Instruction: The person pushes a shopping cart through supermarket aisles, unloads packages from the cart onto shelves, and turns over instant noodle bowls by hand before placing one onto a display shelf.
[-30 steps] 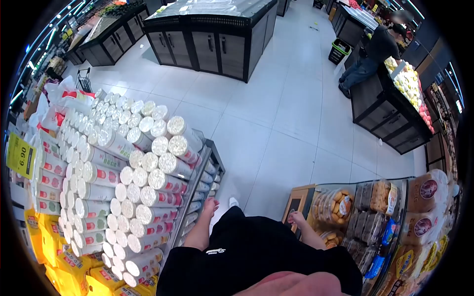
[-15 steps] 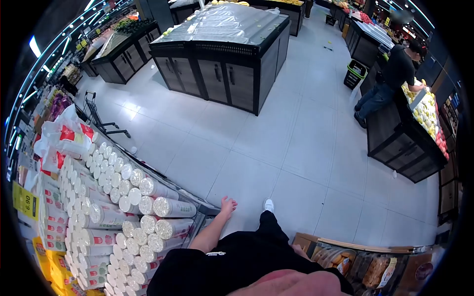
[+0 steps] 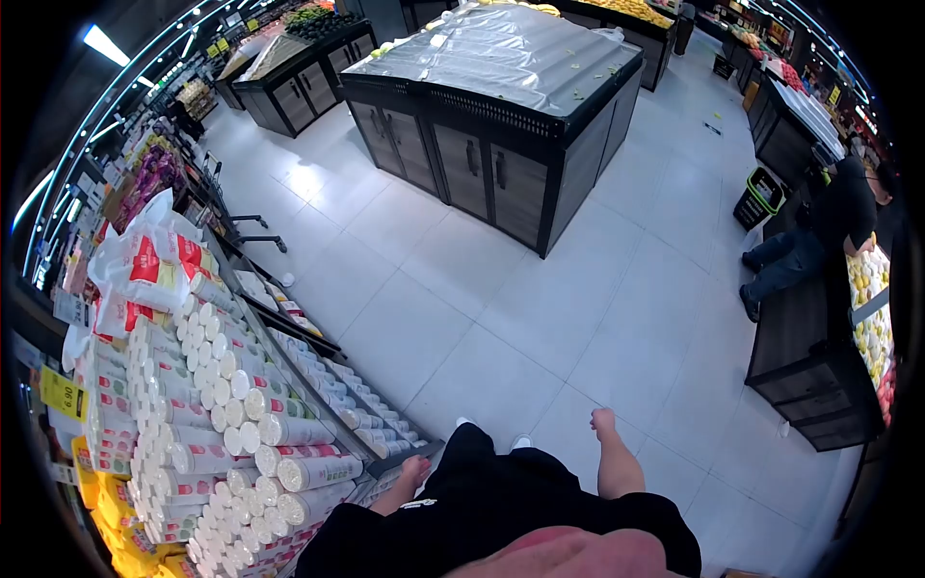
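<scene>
My left hand (image 3: 415, 470) hangs low beside the stacked noodle packs, with its fingers loosely bent and nothing seen in it. White cylindrical noodle packs (image 3: 318, 472) with clear ends are piled on the display to my left, the nearest ones close to that hand. My right hand (image 3: 602, 421) is held out ahead of me over the pale tiled floor (image 3: 520, 356). Its fingers are curled in, and no object shows in them. Neither hand touches any goods that I can make out.
A dark cabinet display (image 3: 491, 164) with a plastic-covered top stands ahead. To the right, a person (image 3: 829, 217) leans over a fruit stand (image 3: 819, 385) near a black-and-green basket (image 3: 761, 197). A wheeled cart (image 3: 251, 226) and a yellow price tag (image 3: 63, 393) are at left.
My left hand has swung back toward my body and my right hand has come forward. The view has turned left and moved ahead, and the packaged goods at lower right have left it.
</scene>
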The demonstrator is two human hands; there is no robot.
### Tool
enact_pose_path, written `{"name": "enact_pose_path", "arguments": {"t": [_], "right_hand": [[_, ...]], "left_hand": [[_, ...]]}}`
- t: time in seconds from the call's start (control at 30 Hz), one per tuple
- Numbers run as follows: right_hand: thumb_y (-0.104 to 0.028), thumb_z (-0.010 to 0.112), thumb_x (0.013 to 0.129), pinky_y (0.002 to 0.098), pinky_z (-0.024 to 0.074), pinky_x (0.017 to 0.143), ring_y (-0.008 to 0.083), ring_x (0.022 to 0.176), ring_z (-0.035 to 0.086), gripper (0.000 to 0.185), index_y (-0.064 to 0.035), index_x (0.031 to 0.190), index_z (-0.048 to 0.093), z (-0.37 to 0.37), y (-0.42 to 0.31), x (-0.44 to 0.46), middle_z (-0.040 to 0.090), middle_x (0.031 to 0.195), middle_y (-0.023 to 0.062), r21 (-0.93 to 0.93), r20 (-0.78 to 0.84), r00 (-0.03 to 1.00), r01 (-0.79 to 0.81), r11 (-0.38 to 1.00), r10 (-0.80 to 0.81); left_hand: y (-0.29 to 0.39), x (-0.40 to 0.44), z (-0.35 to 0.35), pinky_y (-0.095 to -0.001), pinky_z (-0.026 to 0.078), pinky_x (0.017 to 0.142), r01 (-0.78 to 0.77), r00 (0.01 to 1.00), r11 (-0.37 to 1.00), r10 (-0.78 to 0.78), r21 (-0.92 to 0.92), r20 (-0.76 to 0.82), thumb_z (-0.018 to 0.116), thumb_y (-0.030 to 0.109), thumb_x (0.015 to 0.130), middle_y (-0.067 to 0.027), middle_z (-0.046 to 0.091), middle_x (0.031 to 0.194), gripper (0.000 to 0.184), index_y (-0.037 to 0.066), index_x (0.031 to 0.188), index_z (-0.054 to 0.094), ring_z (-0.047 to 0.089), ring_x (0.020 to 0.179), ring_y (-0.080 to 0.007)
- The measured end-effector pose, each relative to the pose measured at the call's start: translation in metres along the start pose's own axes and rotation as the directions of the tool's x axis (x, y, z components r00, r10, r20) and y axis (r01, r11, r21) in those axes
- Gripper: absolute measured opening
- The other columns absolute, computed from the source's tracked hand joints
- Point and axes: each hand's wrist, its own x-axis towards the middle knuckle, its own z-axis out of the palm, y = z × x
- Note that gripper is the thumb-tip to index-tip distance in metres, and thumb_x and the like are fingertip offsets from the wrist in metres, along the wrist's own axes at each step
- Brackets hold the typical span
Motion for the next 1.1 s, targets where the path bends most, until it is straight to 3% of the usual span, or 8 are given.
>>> {"name": "enact_pose_path", "arguments": {"t": [0.17,0.3,0.33,0.47,0.57,0.77,0.93,1.1], "right_hand": [[-0.014,0.061,0.086,0.0333,0.0442,0.044,0.0181,0.056,0.058,0.020,0.0032,0.096,0.064,0.093,-0.179,0.008,0.061,0.071,0.0104,0.057,0.210,0.956,0.197,0.979,-0.204],[-0.016,0.062,0.086,0.0334,0.0482,0.046,0.0176,0.055,0.057,0.020,0.0009,0.096,0.065,0.143,-0.261,0.009,0.060,0.069,0.0093,-0.024,0.322,0.928,0.208,0.978,-0.189],[-0.016,0.062,0.086,0.0341,0.0502,0.047,0.0175,0.054,0.057,0.019,0.0000,0.096,0.065,0.150,-0.273,0.008,0.060,0.069,0.0094,-0.088,0.316,0.934,0.204,0.975,-0.167],[-0.014,0.063,0.084,0.0342,0.0475,0.043,0.0183,0.051,0.056,0.017,0.0013,0.090,0.066,0.164,-0.281,0.039,0.062,0.068,0.0113,-0.446,0.320,0.943,0.065,0.893,0.092],[-0.013,0.063,0.083,0.0341,0.0436,0.043,0.0189,0.051,0.055,0.014,0.0008,0.080,0.067,0.180,-0.295,0.060,0.062,0.065,0.0117,-0.535,0.271,0.950,0.016,0.844,0.154],[-0.014,0.062,0.078,0.0369,0.0382,0.043,0.0217,0.050,0.053,0.017,0.0016,0.074,0.068,0.253,-0.358,0.085,0.061,0.063,0.0124,-0.423,0.206,0.978,0.056,0.904,0.036],[-0.016,0.063,0.075,0.0380,0.0399,0.044,0.0233,0.050,0.054,0.020,0.0033,0.074,0.068,0.321,-0.421,0.135,0.062,0.064,0.0141,-0.483,0.219,0.976,0.115,0.868,-0.008],[-0.018,0.061,0.078,0.0431,0.0486,0.053,0.0289,0.058,0.064,0.025,0.0060,0.082,0.068,0.387,-0.522,0.215,0.068,0.071,0.0183,-0.549,0.375,0.926,0.183,0.816,0.045]], "left_hand": [[0.036,0.024,0.032,-0.0453,0.050,0.091,0.059,0.998,0.971,-0.066,-0.230,-0.022,0.045,0.025,0.101,-0.0136,0.062,0.122,0.033,0.007,0.128,0.050,0.062,0.112,-0.0278],[0.102,0.088,0.047,-0.0405,0.054,0.082,0.087,0.996,0.952,-0.085,-0.294,0.018,0.047,0.025,0.100,-0.0089,0.064,0.109,0.025,0.009,0.118,0.052,0.065,0.095,-0.0228],[0.133,0.080,0.057,-0.0369,0.055,0.073,0.059,0.996,0.951,-0.078,-0.304,-0.052,0.047,0.020,0.100,-0.0080,0.062,0.099,0.018,0.007,0.111,0.053,0.064,0.088,-0.0214],[0.255,0.119,0.073,-0.0356,0.053,0.069,0.004,0.999,0.917,0.014,-0.400,0.041,0.050,0.023,0.098,-0.0055,0.063,0.098,0.018,0.011,0.111,0.052,0.064,0.086,-0.0182],[0.350,0.141,0.082,-0.0341,0.050,0.067,-0.139,0.983,0.884,0.176,-0.447,0.043,0.054,0.022,0.097,-0.0052,0.063,0.098,0.019,0.011,0.113,0.051,0.063,0.087,-0.0165],[0.490,0.142,0.079,-0.0325,0.049,0.071,-0.211,0.946,0.791,0.314,-0.574,0.085,0.058,0.024,0.095,-0.0042,0.062,0.099,0.022,0.012,0.113,0.052,0.062,0.084,-0.0159],[0.564,0.172,0.071,-0.0295,0.047,0.065,-0.076,0.973,0.586,0.220,-0.807,0.068,0.059,0.025,0.095,-0.0004,0.060,0.080,0.014,0.012,0.090,0.057,0.059,0.072,-0.0139],[0.618,0.209,0.070,-0.0283,0.044,0.057,-0.186,0.971,0.509,0.225,-0.841,-0.079,0.053,0.031,0.098,0.0017,0.052,0.066,0.026,0.015,0.078,0.052,0.051,0.060,-0.0120]]}}
